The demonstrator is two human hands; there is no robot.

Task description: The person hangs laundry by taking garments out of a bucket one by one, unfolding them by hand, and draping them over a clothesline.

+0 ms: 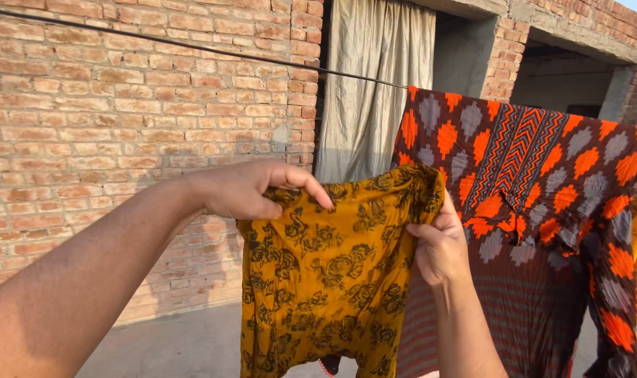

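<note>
While we hold yellow cloth [332, 273] up, left hand [245, 189] pinches top at 10 o'clock, right hand [441, 245] grips edge at 3. Cloth not on line [192, 47] yet; red cloth [542, 210] hangs already.

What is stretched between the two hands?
In the head view, a mustard-yellow cloth with a black flower print spans from the left hand to the right hand. Each hand grips a top corner; nothing else lies between.
</note>
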